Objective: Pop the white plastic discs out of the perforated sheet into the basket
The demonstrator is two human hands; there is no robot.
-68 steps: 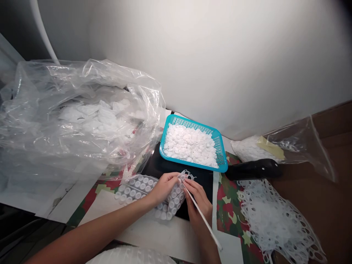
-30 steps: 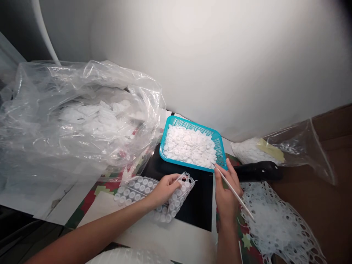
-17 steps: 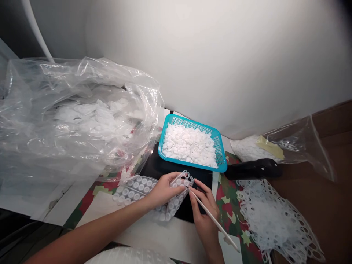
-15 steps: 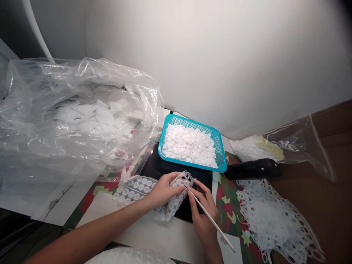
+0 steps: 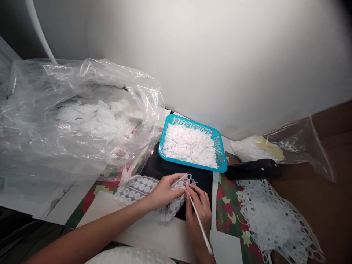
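My left hand (image 5: 166, 190) is closed on a translucent plastic sheet with rows of round pieces (image 5: 134, 189), which stretches out beneath it to the left. At the sheet's upper right end, several rings show as holes without pieces. My right hand (image 5: 198, 205) is closed around a thin white stick (image 5: 202, 229), its lower end pointing toward me. The stick's upper tip meets the sheet close to my left thumb; the exact contact is hidden by fingers. Just beyond both hands sits a turquoise basket (image 5: 192, 167) holding many small white round pieces (image 5: 189, 145).
A large clear plastic bag (image 5: 82, 146) with white pieces inside spreads over the left. Punched-out ring sheets (image 5: 277, 220) are piled at right. Above them lie a black handle-like object (image 5: 254, 169) and a smaller clear bag (image 5: 247, 146) with yellow tape. A wall (image 5: 203, 55) rises behind.
My right hand has moved slightly left, and the stick has swung to a steeper angle, its lower end shifting left. The sheet's ring end has tilted a little. My left hand keeps its hold.
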